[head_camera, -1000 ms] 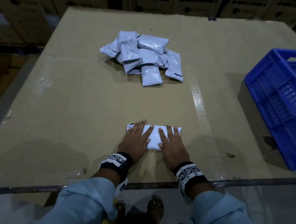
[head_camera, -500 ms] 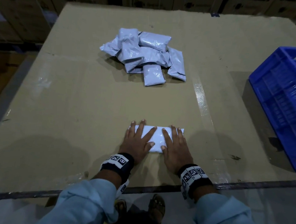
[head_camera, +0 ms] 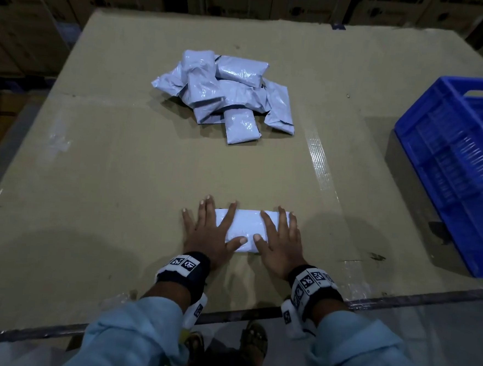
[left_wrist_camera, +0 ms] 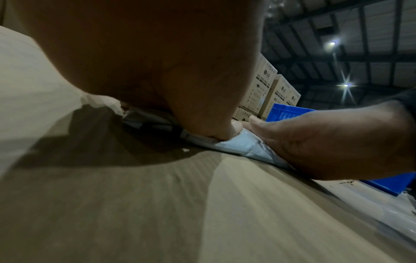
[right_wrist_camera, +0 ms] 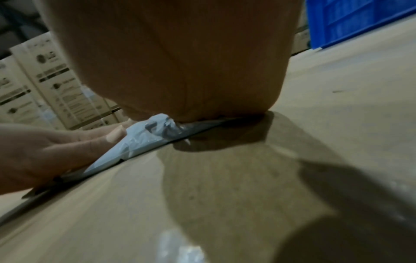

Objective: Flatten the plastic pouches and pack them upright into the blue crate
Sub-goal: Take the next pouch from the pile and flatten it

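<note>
In the head view, the pouch (head_camera: 247, 229) lies flat on the tabletop (head_camera: 120, 188) under both hands, its long axis running from left to right across the person. The left hand (head_camera: 212, 235) covers its left end and the right hand (head_camera: 280, 241) its right end; each grip is open, fingers straight and spread, pressing and holding nothing. The blue crate (head_camera: 458, 169) stands well apart on the right-hand side, so the right hand is the nearer one to carry the pouch there. The pile of pouches (head_camera: 226, 93) waits farther ahead of both hands.

In the left wrist view, the left thumb presses the plastic, and the right hand lies just beside it on the same pouch.

In the right wrist view, the palm presses the wrinkled end; the picture is blurred, so I cannot tell if the pouch is fully flat.
</note>
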`<action>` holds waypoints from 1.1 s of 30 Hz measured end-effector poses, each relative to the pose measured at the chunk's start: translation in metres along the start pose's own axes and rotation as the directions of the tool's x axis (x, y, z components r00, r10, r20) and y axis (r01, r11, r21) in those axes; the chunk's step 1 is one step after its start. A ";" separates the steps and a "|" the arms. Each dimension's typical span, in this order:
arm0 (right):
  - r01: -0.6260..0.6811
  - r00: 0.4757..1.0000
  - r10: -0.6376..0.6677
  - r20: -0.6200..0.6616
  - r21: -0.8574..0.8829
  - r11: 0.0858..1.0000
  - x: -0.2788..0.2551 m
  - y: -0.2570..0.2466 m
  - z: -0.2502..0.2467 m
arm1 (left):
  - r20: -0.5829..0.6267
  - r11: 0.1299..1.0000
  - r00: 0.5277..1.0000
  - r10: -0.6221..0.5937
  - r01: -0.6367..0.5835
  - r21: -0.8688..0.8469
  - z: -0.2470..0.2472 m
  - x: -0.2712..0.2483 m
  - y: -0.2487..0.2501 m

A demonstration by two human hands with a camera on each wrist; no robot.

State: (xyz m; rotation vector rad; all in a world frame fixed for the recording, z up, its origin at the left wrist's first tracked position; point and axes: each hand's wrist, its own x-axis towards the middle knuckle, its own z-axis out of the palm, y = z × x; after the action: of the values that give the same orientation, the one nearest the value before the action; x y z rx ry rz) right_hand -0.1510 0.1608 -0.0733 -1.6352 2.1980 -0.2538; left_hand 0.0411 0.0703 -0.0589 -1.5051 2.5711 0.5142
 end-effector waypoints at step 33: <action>-0.043 0.999 0.042 -0.010 -0.161 0.986 -0.002 0.002 -0.018 | 0.040 0.998 0.998 -0.055 0.056 -0.024 0.002 -0.005 -0.003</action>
State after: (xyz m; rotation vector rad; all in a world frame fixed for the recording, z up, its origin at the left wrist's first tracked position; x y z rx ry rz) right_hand -0.1595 0.1616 -0.0573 -1.6703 2.3082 -0.0706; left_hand 0.0458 0.0736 -0.0606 -1.5534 2.4946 0.5664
